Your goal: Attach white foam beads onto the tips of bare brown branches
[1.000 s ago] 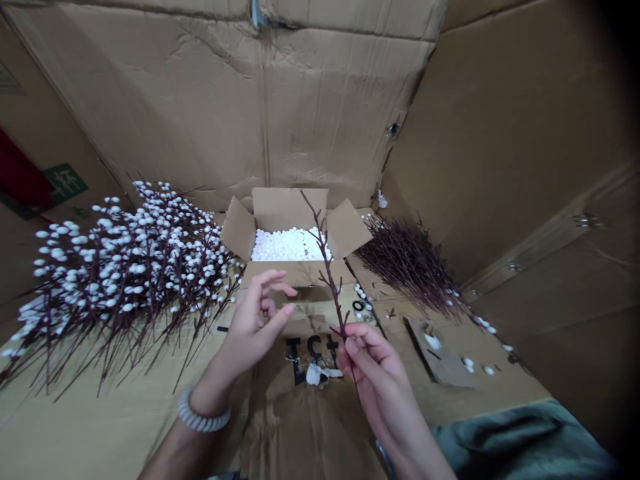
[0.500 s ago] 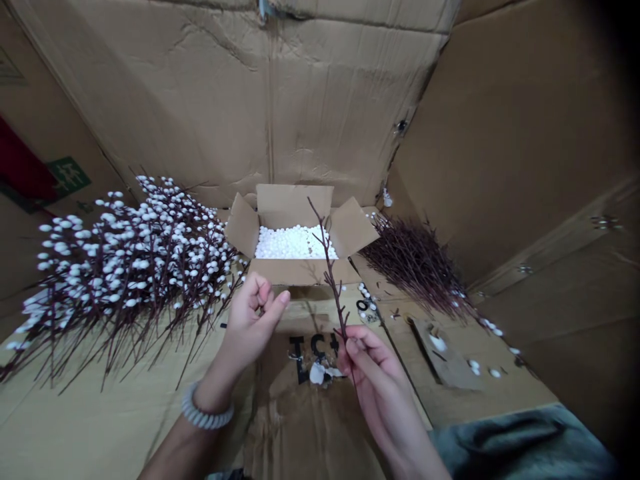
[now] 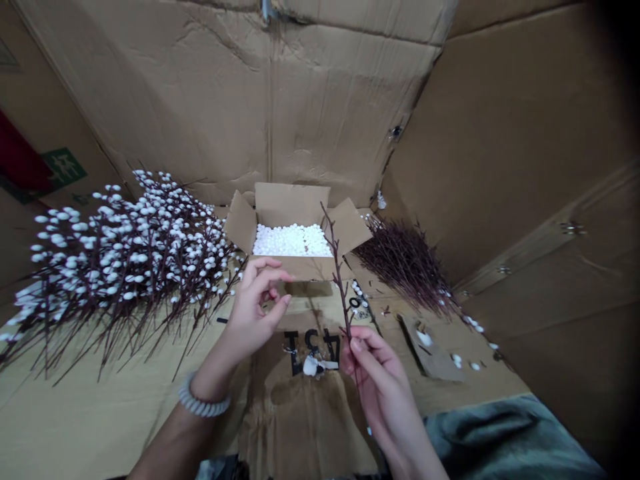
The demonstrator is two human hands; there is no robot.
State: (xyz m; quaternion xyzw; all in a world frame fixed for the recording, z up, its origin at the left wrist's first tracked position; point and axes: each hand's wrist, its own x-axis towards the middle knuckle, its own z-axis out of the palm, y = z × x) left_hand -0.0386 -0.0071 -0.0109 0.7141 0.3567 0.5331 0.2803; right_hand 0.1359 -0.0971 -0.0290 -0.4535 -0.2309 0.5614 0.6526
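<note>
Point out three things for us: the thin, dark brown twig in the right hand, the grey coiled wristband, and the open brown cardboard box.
Thin, dark brown twig (image 3: 338, 272): head view, middle of its stem.
Grey coiled wristband (image 3: 203, 405): head view, its lower coils.
Open brown cardboard box (image 3: 313, 268): head view, its front panel.

Landmark: black printed characters (image 3: 311, 342) on the cardboard sheet (image 3: 305, 420). White lump (image 3: 310, 365) sits on their near edge, material unclear. Black ring shape (image 3: 351, 303) beyond them to the right. Small cardboard scrap (image 3: 444, 363) right of them. Dark green fabric (image 3: 505, 433) right and nearer. Creased cardboard wall (image 3: 200, 100) well beyond. Cardboard side panel (image 3: 505, 140) far right, metal fasteners (image 3: 572, 228) along it. Green running-figure sign (image 3: 67, 167) far left and beyond, red cloth (image 3: 20, 159) partly over it.
</note>
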